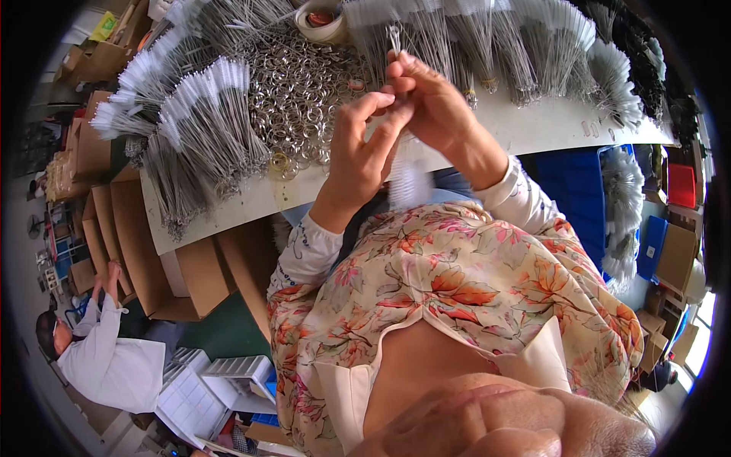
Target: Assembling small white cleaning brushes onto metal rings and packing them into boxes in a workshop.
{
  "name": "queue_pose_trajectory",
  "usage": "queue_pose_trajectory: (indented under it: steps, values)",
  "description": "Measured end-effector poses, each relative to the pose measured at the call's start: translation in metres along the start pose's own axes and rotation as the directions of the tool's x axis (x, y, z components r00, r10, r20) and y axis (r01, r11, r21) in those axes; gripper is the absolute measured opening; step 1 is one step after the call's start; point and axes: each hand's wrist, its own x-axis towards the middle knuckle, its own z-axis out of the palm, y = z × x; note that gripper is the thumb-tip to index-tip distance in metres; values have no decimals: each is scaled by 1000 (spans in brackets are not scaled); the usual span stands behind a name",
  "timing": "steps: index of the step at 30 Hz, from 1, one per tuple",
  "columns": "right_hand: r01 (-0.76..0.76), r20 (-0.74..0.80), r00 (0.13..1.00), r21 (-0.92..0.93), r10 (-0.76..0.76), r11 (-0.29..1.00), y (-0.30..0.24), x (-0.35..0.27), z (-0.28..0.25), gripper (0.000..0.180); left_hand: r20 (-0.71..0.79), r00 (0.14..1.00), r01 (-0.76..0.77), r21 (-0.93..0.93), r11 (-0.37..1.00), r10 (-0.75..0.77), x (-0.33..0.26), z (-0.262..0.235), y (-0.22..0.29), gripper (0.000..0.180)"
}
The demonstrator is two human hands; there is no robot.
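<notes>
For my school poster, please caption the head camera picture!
Left hand and right hand hold a white-bristled brush beside a table of rings and brush bundles.

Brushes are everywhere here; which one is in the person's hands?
The brush whose blurred white bristles show just below the left hand and right hand; the others are massed in bunches, mostly on the table.

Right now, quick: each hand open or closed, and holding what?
Left hand: fingers closed in a pinch; what it grips, if anything, is hidden.
Right hand: closed, fingertips pinching a small silvery piece.
</notes>
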Motion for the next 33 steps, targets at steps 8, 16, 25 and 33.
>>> queue_pose_trajectory:
  steps: [8,16,25,33]
  values:
    - [49,140,963,-932,231,358,4,-19,40,18,266,946,299,-494,817,-186,25,-47,-1,110]
    - [-179,10,897,-906,442,384,-9,-31,49,20,195,898,439,-472,765,-395,-5,-61,5,19]
    - [78,-54,992,-418,111,-905,-80,-99,-40,10,-69,682,724,-74,685,-728,-75,-54,-17,16]
    - [225,230,973,-920,22,-323,0,-67,-28,8,206,699,624,293,725,-685,-97,-40,-24,14]
